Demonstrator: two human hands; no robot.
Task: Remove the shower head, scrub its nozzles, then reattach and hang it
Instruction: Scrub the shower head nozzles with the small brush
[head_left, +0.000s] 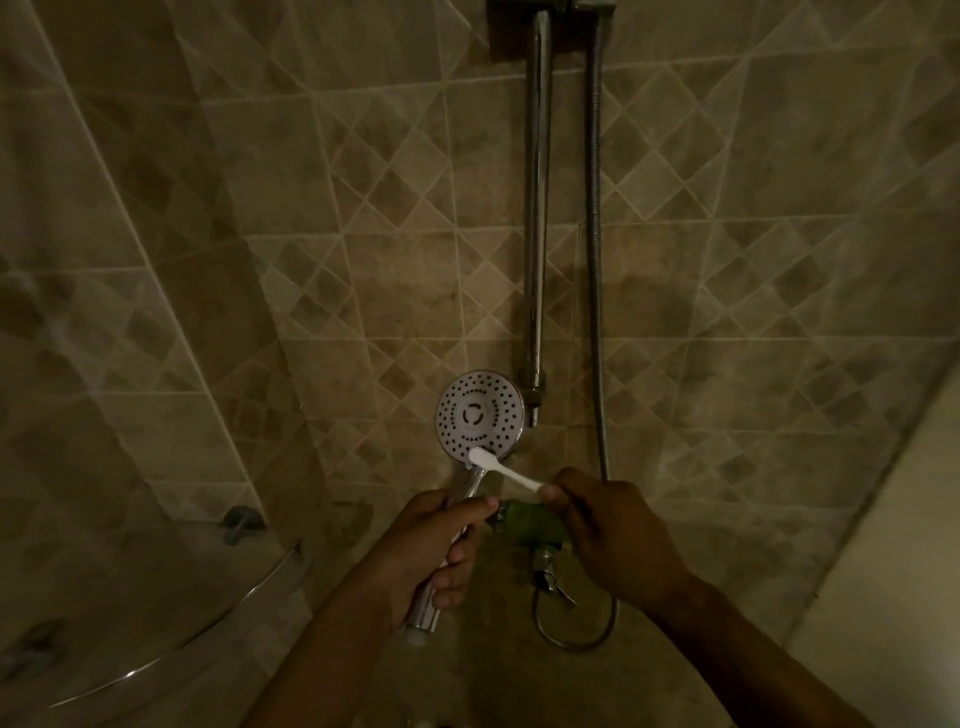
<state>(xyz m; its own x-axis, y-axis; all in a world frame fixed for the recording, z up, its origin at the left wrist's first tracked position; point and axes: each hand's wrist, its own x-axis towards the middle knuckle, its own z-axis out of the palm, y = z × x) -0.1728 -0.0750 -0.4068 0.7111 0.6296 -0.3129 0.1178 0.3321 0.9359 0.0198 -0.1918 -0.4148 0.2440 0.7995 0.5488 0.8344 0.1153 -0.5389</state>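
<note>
Currently, the left hand is gripping the chrome handle of the round white-faced shower head, fingers curled round it, nozzle face turned up toward the camera in front of the tiled wall. The right hand is pinching a white toothbrush, whose bristle end is touching the lower rim of the nozzle face. A chrome riser pipe and a metal hose are hanging behind.

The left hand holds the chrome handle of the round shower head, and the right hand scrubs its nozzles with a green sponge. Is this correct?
Not quite: the head view shows the right hand scrubbing with a white toothbrush, not a green sponge. The left hand does hold the round shower head's chrome handle.
</note>
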